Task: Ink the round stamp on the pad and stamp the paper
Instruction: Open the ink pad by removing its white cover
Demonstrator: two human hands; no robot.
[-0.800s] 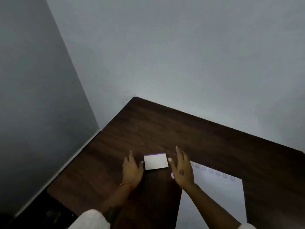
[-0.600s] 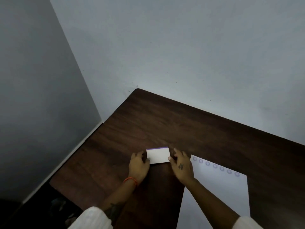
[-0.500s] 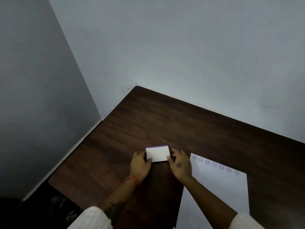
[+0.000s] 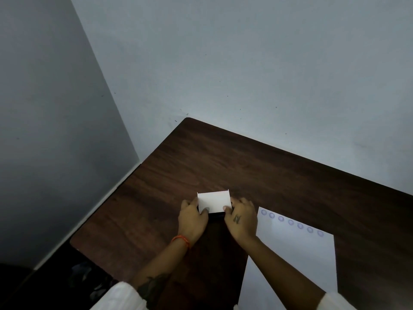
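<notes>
On the table (image 4: pixel 223 166), both hands gripped the white ink pad (image 4: pixel 214 202): the left hand (image 4: pixel 192 220) pinched its left end, thumb on the lid, and the right hand (image 4: pixel 241 220) pinched its right end likewise. The paper (image 4: pixel 297 253) lay just right of the right hand, a row of round stamp marks (image 4: pixel 290 222) along its far edge; the stamp itself could not be seen.

I see both forearms rising from the bottom edge toward the lower centre of the frame, white sleeves pushed back. My left hand (image 4: pixel 192 221) sits palm down with its thumb curled inward, an orange thread at the wrist and a tattoo on the forearm. My right hand (image 4: pixel 242 220) mirrors it, fingers bent, a small tattoo on its back.
</notes>
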